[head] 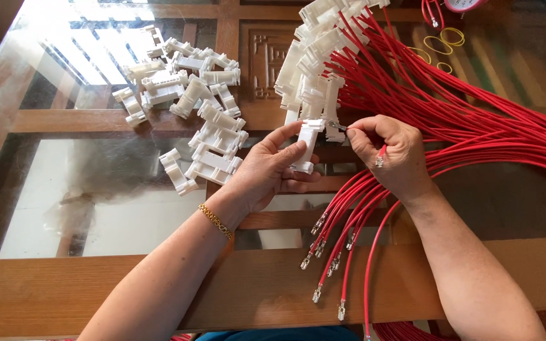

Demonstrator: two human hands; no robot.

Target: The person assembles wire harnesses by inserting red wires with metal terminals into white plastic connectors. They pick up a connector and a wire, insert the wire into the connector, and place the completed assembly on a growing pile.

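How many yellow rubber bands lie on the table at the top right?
3 rubber bands: the largest farthest right, a middle one overlapping it on the left, a small one below. A fainter loop further left may be another.

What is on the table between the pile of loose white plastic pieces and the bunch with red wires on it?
In the head view, only bare glass tabletop with a wooden frame under it separates the loose white pieces from the wired bunch.

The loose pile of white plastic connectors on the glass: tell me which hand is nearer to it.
Left. The left hand sits just right of the pile of white plastic connectors, nearly touching its lower pieces. The right hand is farther right, by the red wires.
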